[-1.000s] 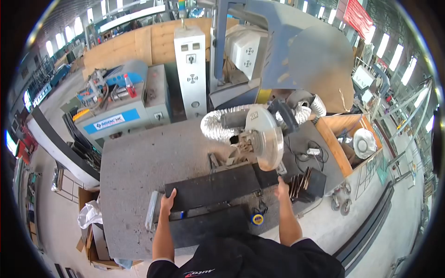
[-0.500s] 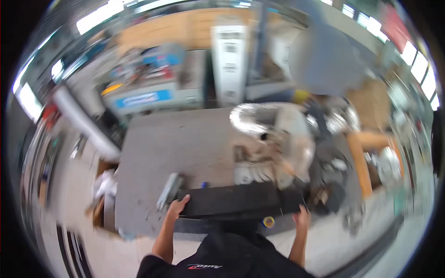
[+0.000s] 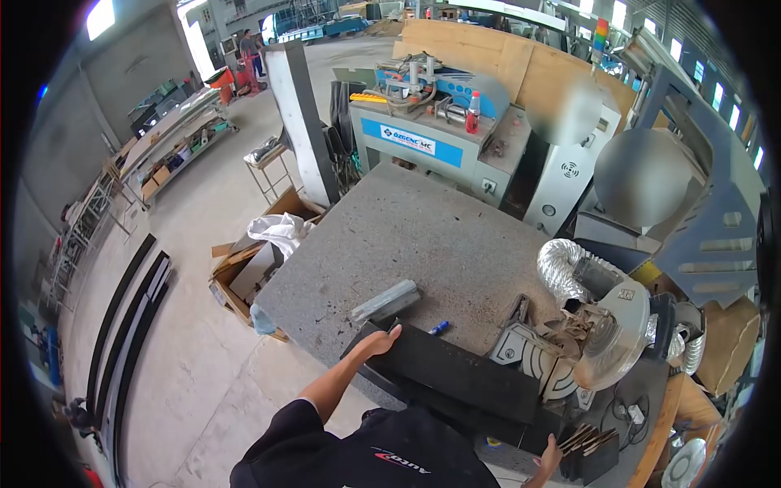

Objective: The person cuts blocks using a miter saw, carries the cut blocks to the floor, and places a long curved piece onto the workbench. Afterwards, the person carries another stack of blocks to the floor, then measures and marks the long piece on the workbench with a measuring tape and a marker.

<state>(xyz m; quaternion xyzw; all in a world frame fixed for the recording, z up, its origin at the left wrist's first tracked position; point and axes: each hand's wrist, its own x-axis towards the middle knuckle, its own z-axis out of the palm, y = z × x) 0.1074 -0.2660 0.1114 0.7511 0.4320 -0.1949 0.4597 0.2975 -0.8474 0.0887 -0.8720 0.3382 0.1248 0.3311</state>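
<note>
A long, flat-sided black profile (image 3: 455, 366) lies across the near edge of the grey worktable (image 3: 407, 213), in front of my body. My left hand (image 3: 379, 342) grips its left end, thumb on top and the other fingers hidden behind it. At the far right end, my right hand (image 3: 549, 457) holds on with its thumb along the edge; its fingers are partly out of sight. Just beyond my left hand is a grey metal profile offcut (image 3: 386, 302). A small blue object (image 3: 440, 328) rests close to the black profile's far edge.
A mitre saw (image 3: 598, 342) with a silver duct (image 3: 561, 264) occupies the table's right side. Several thin strips (image 3: 587, 439) stand by my right hand. A blue-grey machine (image 3: 439, 146) is behind the table. Long black profiles (image 3: 134, 350) lie on the floor at left, beyond a cardboard box (image 3: 236, 281).
My view has swung to the left and sharpened, so the floor and hall at left now show. Both hands keep their hold on the black profile, which appears more slanted.
</note>
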